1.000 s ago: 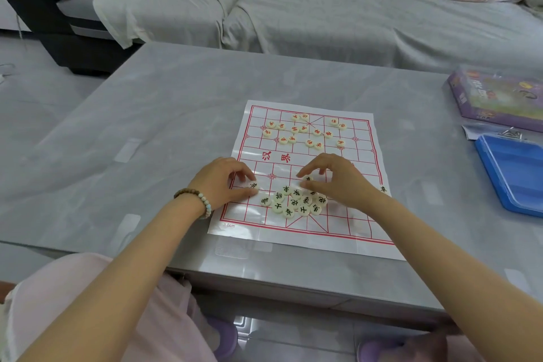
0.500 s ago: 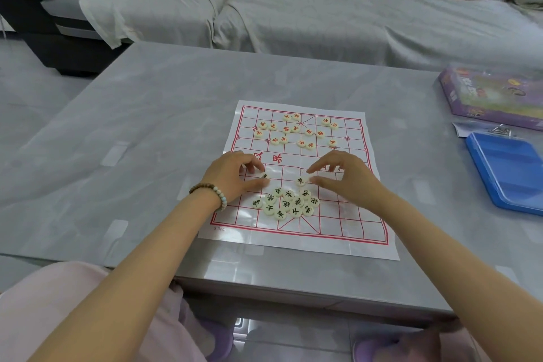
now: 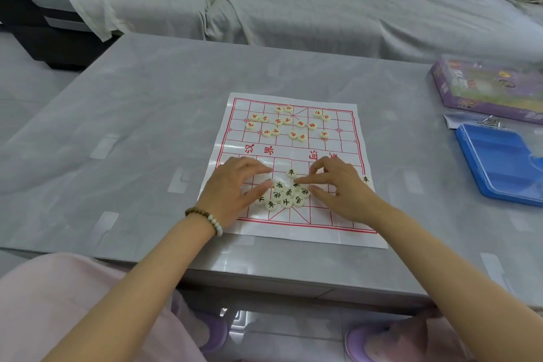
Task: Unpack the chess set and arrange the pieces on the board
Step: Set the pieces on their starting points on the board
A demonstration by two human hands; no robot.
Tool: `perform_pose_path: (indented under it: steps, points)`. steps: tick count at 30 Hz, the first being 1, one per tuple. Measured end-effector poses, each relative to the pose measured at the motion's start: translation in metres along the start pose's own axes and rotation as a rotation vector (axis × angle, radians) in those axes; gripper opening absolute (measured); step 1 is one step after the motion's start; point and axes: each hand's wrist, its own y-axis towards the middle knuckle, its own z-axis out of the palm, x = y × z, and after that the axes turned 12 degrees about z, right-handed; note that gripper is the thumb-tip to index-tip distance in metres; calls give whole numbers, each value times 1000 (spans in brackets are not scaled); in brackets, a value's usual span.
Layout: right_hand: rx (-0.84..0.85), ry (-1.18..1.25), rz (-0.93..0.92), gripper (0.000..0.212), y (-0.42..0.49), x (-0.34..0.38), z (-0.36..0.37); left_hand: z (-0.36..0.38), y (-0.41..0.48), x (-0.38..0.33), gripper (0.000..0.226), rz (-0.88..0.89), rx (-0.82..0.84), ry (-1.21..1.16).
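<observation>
Head view: both hands reach into the black pieces (image 3: pixel 289 192) heaped on the board's (image 3: pixel 343 126) near half, probably gathered by colour before placing. The left hand's (image 3: pixel 235 185) grip is released; the right hand's (image 3: pixel 340 188), I cannot tell. Sixteen red pieces (image 3: pixel 287 119) scatter the far half; about eleven black show.
</observation>
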Motion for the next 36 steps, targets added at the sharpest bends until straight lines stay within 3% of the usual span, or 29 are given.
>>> perform_pose_path:
  steps: [3, 10, 17, 26, 31, 36]
  points:
    - [-5, -155, -38, 36, -2, 1, -1, 8, -7, 0, 65, 49, 85, 28]
    - [-36, -191, -7, 41, -11, -21, -3, 16, -6, 0, 78, 74, 122, 67]
    - [-57, -53, -14, 39, -14, -12, -6, 16, -1, -8, 73, 81, 157, 117]
    - [-42, -111, -16, 34, -29, -16, -5, 15, -6, -10, 66, 138, 232, 232]
    - [-226, 129, 73, 25, -10, 16, 9, 15, 0, -8, 70, 43, 93, 101]
    - [-240, 54, 223, 36, 10, 41, 22, 10, -11, -4, 71, -57, -15, 17]
